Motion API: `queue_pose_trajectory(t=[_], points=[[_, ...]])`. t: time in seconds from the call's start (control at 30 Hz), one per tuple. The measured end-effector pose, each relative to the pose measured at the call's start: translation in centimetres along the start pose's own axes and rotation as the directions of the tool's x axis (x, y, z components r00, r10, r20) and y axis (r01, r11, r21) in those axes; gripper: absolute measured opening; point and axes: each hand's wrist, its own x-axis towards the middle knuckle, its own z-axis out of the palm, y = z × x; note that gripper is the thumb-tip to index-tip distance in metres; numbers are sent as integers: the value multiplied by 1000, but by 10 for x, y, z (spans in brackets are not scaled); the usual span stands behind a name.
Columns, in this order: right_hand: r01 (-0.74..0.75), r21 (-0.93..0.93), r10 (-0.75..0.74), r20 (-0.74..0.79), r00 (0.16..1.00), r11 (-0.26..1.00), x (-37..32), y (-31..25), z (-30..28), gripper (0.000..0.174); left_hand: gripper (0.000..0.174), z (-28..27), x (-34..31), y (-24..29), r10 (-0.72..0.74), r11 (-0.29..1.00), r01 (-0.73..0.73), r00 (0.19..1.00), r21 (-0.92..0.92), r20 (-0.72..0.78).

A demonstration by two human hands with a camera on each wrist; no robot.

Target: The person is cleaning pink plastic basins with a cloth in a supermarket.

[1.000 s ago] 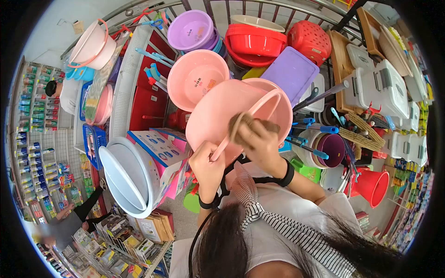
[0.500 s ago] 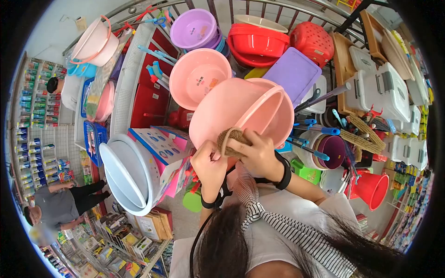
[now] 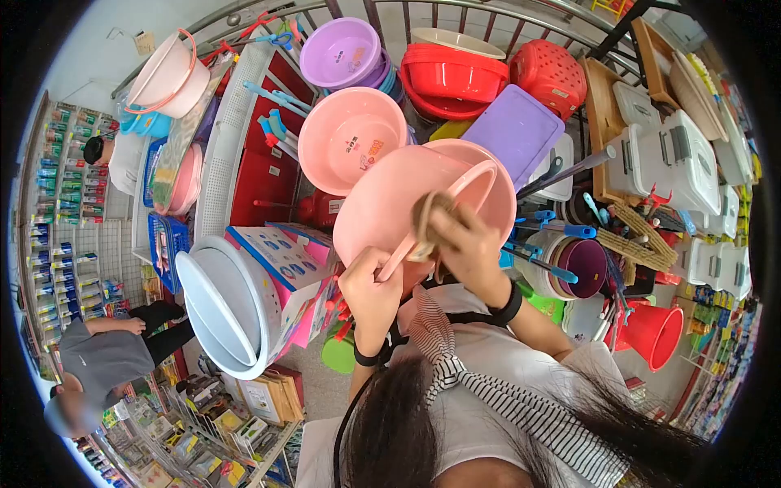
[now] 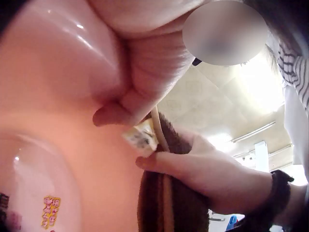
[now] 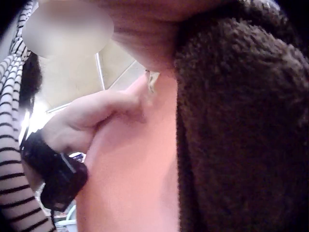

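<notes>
In the head view, the left hand (image 3: pixel 370 289) is pinching a tilted pink basin (image 3: pixel 386 195) by its rim (image 3: pixel 399 259), beside a lettered basin (image 3: pixel 350 134); the right hand (image 3: pixel 472 248) is clutching a brown cloth (image 3: pixel 431 218). Rubbing could be twisting the basin loose from that one-handed pinch. In the left wrist view, its surface is looking glossy. In the right wrist view, fuzzy cloth is hiding part.

"How's the light?"
"Bright overhead: ceiling lights (image 4: pixel 263 87) flaring white in my left wrist view, brown cloth (image 5: pixel 246 125) going dark in my right."
"Sharp?"
"Head view bends at black edges; my right hand (image 3: pixel 470 250) blurs."
</notes>
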Motion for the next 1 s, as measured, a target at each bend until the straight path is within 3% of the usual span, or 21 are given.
queue_pose_trajectory(t=[0.03,0.1,0.13,0.2,0.27,0.3,0.37,0.4,0.5,0.53,0.57,0.63,0.73,0.8,0.87,0.93,1.0], points=[[1,-1,-1,1,1000,1000,4,4,0,54,16,-1,-1,0,0,1000,0,1000,-1,-1],[-184,36,186,-64,980,982,10,10,-2,53,16,0,-2,0,-13,1000,13,1000,-15,-8],[-182,32,183,-61,981,983,9,9,-2,53,16,1,-2,0,-16,1000,16,1000,-19,-11],[2,40,-4,43,999,999,2,-4,1,54,15,2,-1,-3,-24,999,25,999,22,-21],[210,68,-218,149,964,975,-8,-14,5,56,15,3,-1,-5,-29,999,30,999,41,-28],[229,113,-242,127,962,967,-10,-21,7,55,16,3,-1,-6,-33,997,36,999,63,-36],[191,78,-205,272,940,978,-3,-20,-9,53,16,-2,-2,-2,-35,997,35,999,63,-8],[190,81,-205,271,940,978,-2,-14,-9,53,16,-5,-3,0,-42,997,40,999,60,18],[-99,74,101,-24,995,992,9,13,-7,46,17,-4,-2,2,-16,1000,16,1000,-4,-17],[-223,62,225,-33,974,973,19,15,-16,44,17,-5,-2,1,-18,1000,18,1000,-4,-21],[-243,79,247,-37,968,967,27,20,-22,41,18,-8,-2,-2,-7,1000,7,1000,-9,-15],[-201,147,211,-60,976,969,26,31,-23,41,19,-10,-2,-4,2,1000,-2,1000,-10,-15],[-169,98,180,-119,976,981,21,37,-19,41,21,-9,1,-6,60,998,-59,998,-38,13],[-203,92,212,-102,972,975,21,30,-24,41,20,-9,6,-10,144,981,-151,987,125,67],[-235,87,242,-83,967,968,18,21,-25,41,20,-2,11,-3,158,974,-166,985,153,65],[-104,69,106,-19,994,992,13,7,-19,39,20,10,11,-7,180,973,-188,981,137,67],[32,27,-31,-57,998,999,8,-8,-12,42,20,19,4,-8,131,988,-132,991,81,20]])
